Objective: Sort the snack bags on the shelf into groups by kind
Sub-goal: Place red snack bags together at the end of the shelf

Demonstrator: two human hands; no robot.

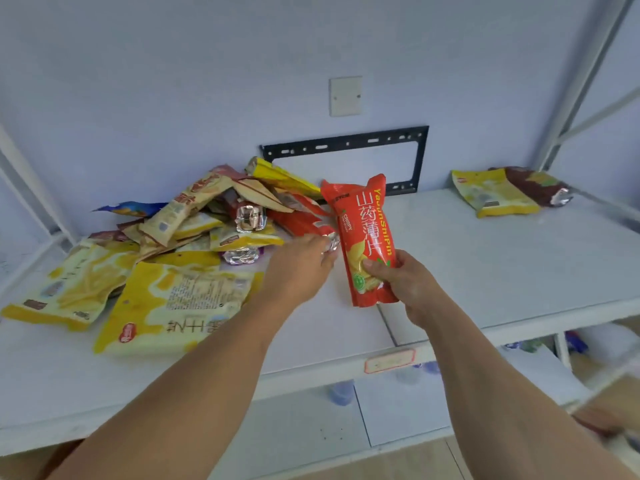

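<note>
My right hand (405,282) grips the lower part of an upright red snack bag (363,223) with yellow lettering, held just above the white shelf (485,265). My left hand (304,265) reaches into the mixed pile of snack bags (194,237) on the shelf's left half, its fingers at the silver end of a second red bag (301,220) lying there. Large yellow bags (173,306) lie at the pile's front. At the far right of the shelf a yellow bag (491,192) and a dark brown bag (533,185) lie side by side.
A black metal bracket (346,143) and a blank wall plate (345,96) are on the wall behind the shelf. White shelf posts (585,81) rise at the right and left. A red-edged label (389,360) sits on the shelf's front edge; bottles show on the level below.
</note>
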